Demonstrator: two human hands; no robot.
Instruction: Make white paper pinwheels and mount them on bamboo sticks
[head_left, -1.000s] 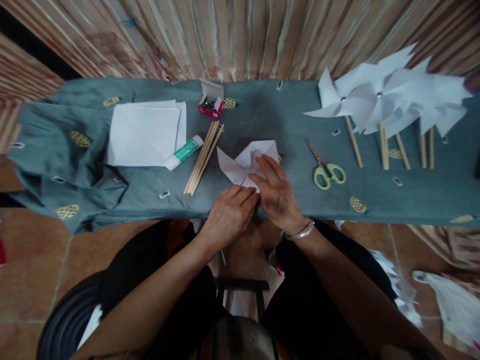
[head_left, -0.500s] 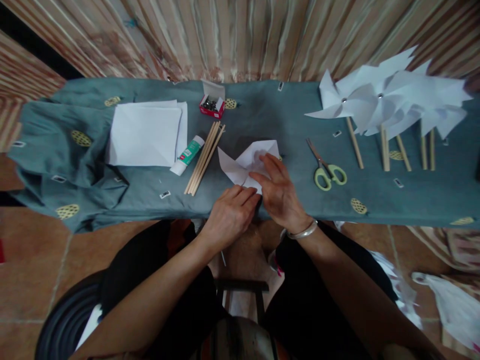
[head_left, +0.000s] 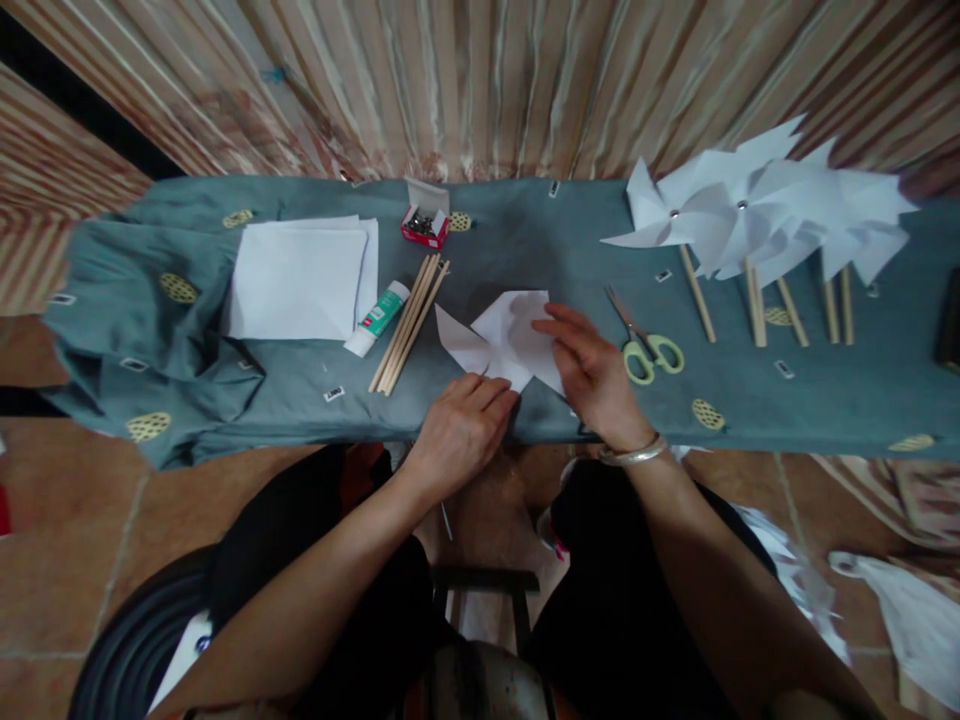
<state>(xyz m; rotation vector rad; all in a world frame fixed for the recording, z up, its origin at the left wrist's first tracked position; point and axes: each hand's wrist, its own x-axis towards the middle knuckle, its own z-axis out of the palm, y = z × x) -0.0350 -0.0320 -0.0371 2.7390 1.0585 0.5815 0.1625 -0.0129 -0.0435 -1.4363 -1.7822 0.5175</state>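
Nearest you, at the lower middle of the frame, your left hand (head_left: 465, 420) has its fingertips together on the near edge of the folded white paper (head_left: 510, 335); its thumb is hidden, so you cannot tell whether that grip pinches or only presses. Your right hand (head_left: 591, 375) is at centre right, its grip loose and fairly wide, fingers spread over the paper's right side; whether they touch it is unclear. The paper lies at the frame's centre on the cloth-covered tabletop (head_left: 555, 250).

Right of your right hand are green-handled scissors (head_left: 636, 330). Left of the paper, wooden sticks (head_left: 407, 325) lie beside a glue stick (head_left: 382, 312), with white sheets (head_left: 300, 280) farther left. Farther off, paper pinwheels (head_left: 787, 205) overlap at upper right, and a small red box (head_left: 424, 228) holding metal pieces stands at upper centre.
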